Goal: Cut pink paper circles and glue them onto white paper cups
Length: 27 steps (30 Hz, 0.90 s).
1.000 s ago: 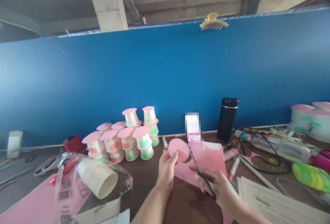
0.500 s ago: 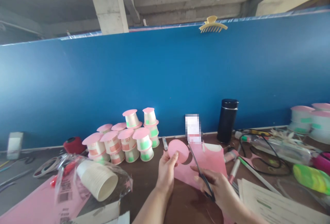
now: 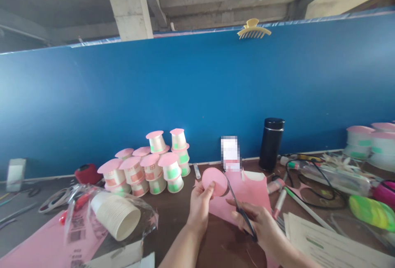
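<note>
My left hand [image 3: 200, 206] pinches a round pink paper disc [image 3: 215, 180], with the thumb lying on its face. In my right hand [image 3: 257, 223] is a pair of scissors [image 3: 245, 217] with black handles, its blades reaching up to the disc's right edge. How far apart the blades stand is hard to make out. Beneath both hands lies a larger sheet of pink paper [image 3: 254, 192] with curved pieces cut out of it. To the left, several white paper cups [image 3: 171, 173] with pink disc tops and green patches are stacked against the blue partition.
A sleeve of nested paper cups [image 3: 119, 216] in plastic lies at the left, beside tape rolls [image 3: 55, 200]. A black flask [image 3: 271, 144] stands behind the pink sheet. Markers [image 3: 280, 203], cables, a clear box [image 3: 339, 179] and printed papers [image 3: 330, 243] crowd the right side.
The pink disc has shifted slightly right, its edge closer to the scissor blades. My right hand stays nearly in place, and the view has moved a little.
</note>
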{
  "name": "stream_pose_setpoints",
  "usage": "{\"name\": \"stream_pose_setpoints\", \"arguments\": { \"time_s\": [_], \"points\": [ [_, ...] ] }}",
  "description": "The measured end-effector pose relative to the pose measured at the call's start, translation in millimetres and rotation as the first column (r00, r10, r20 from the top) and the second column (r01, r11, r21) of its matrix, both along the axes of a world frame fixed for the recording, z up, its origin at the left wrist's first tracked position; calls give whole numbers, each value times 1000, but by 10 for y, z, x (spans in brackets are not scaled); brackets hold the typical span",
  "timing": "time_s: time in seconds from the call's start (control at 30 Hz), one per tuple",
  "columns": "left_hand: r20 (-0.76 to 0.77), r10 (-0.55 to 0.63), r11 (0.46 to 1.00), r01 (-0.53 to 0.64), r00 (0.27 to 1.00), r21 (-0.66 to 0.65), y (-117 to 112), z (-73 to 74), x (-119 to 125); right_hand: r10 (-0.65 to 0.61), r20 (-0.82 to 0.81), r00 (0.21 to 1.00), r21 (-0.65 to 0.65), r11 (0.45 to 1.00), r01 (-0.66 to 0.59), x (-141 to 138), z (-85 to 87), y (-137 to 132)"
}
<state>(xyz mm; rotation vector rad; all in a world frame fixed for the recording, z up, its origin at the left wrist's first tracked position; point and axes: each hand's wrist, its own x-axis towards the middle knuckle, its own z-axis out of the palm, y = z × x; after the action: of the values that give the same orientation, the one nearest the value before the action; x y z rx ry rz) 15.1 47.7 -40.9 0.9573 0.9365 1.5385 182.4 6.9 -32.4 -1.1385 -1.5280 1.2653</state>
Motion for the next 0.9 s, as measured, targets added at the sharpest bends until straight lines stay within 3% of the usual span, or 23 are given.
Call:
{"name": "stream_pose_setpoints", "arguments": {
  "time_s": [0.9],
  "points": [
    [35, -22, 1000, 22, 999, -12, 8, -34, 19, -6, 22, 1000, 5, 1000, 6, -20, 56, -22]
  ]
}}
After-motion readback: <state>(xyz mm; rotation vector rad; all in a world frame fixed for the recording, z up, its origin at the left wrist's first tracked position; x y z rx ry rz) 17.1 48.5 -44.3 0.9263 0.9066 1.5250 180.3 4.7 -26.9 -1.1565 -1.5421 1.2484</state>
